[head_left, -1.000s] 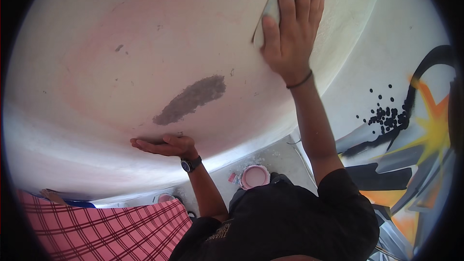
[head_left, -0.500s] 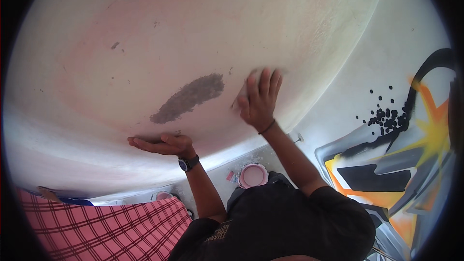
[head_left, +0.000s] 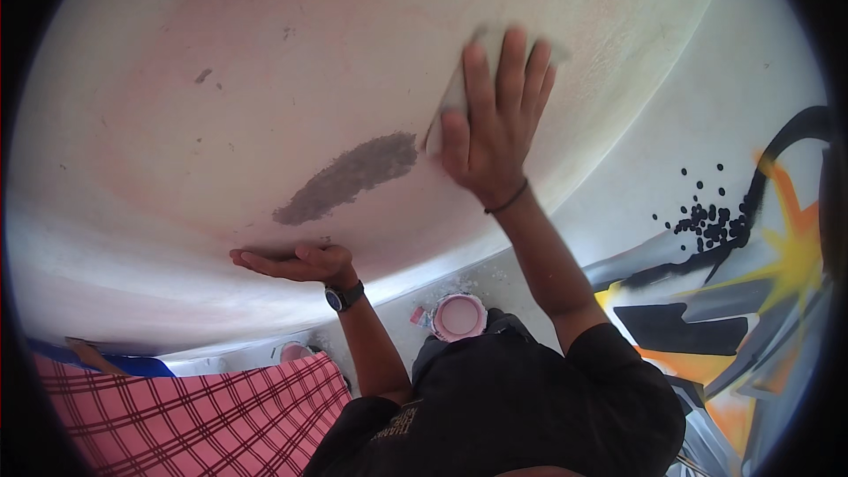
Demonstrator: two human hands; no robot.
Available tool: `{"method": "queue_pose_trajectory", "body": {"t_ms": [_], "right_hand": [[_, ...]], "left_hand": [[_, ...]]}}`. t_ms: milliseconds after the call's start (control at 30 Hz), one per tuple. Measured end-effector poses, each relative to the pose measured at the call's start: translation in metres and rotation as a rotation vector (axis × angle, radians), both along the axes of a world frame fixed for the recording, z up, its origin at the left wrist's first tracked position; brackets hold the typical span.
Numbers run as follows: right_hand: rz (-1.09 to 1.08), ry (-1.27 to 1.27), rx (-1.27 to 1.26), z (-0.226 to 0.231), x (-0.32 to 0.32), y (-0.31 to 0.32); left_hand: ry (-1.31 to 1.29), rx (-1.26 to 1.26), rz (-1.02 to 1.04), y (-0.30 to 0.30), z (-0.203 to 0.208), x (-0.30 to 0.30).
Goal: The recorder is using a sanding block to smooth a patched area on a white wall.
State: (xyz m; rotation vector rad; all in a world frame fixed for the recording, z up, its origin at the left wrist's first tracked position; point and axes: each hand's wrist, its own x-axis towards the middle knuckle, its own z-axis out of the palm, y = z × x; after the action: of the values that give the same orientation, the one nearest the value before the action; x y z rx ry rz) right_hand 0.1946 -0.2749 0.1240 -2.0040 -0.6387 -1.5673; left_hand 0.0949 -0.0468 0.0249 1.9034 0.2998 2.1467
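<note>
A pale, pinkish wall [head_left: 353,53] fills the view before me, with a rough grey patch [head_left: 349,177] near its middle. My right hand [head_left: 499,119] is raised to the right of that patch, its fingers stretched over a thin light sheet [head_left: 449,106], which looks like sandpaper, and holds it flat against the wall. The sheet's edges show past the thumb and fingertips; the rest is hidden under the palm. Lower left, my left hand [head_left: 296,263] lies open along the wall below the patch, fingers extended, holding nothing I can see. A dark watch is on that wrist.
A pink-rimmed bucket [head_left: 459,316] of pale material stands on the floor by my feet. Pink checked cloth [head_left: 194,415] spans the lower left, beside a blue item [head_left: 141,366] and a brownish tool-like piece [head_left: 93,355]. A painted wall [head_left: 698,300] rises at the right.
My right hand has slid upward and slightly right along the wall with the sheet under it. My left hand stays in place. The view has shifted slightly.
</note>
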Motion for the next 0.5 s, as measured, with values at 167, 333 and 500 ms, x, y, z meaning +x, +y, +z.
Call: {"method": "queue_pose_trajectory", "body": {"t_ms": [167, 333, 500], "right_hand": [[0.008, -0.144, 0.005, 0.103, 0.019, -0.005], [0.139, -0.150, 0.161, 0.124, -0.009, -0.002], [0.029, -0.001, 0.063, 0.015, 0.000, -0.001]], "left_hand": [[-0.013, 0.009, -0.002, 0.003, -0.002, 0.002], [-0.002, 0.038, 0.044, 0.007, 0.000, -0.004], [-0.003, 0.023, 0.050, 0.007, -0.004, -0.005]]}}
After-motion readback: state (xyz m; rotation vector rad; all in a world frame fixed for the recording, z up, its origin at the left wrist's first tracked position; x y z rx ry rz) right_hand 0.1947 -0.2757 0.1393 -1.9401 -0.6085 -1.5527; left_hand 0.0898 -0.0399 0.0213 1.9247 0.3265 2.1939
